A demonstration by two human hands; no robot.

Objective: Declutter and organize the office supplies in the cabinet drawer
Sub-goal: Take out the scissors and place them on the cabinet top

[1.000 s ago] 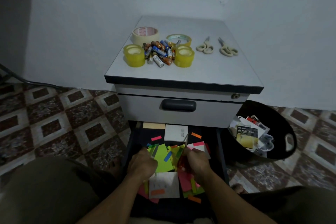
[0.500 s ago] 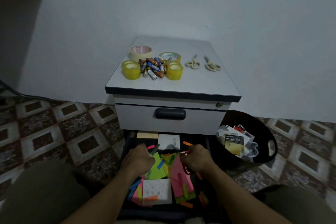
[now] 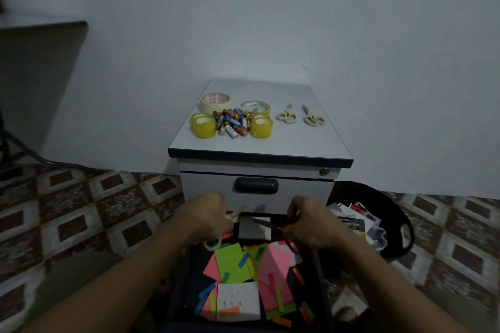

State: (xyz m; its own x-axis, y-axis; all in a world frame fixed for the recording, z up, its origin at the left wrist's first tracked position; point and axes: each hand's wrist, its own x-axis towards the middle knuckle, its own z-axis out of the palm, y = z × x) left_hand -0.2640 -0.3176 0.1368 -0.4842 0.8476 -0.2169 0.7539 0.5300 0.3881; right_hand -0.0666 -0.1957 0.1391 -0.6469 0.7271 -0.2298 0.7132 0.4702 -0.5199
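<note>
Cream scissors (image 3: pixel 236 215), red scissors (image 3: pixel 290 244): handles hidden in hands (image 3: pixel 209 215) (image 3: pixel 308 226)

Cabinet top (image 3: pixel 297 140): grey w/ dark edge. On it, yellow tape rolls (image 3: pixel 202 125) at 9 & 3 o'clock of the batteries (image 3: pixel 232 121), which are a blue, orange, white & black mix. Cream tape roll (image 3: pixel 216 101) w/ red print at 11. Two scissors (image 3: pixel 286 114): cream handles. Floor (image 3: pixel 108 213): brown & white diamond squares. Bin (image 3: pixel 378 197): black. In the drawer: green note (image 3: pixel 230 257), pink note (image 3: pixel 274 259), white pad (image 3: pixel 238 301) w/ orange strip; blue, green, orange strips all over. Cream-handle scissors (image 3: pixel 213 244) at 10 of the notes, red-handle scissors (image 3: pixel 290 244) at 2.
</note>
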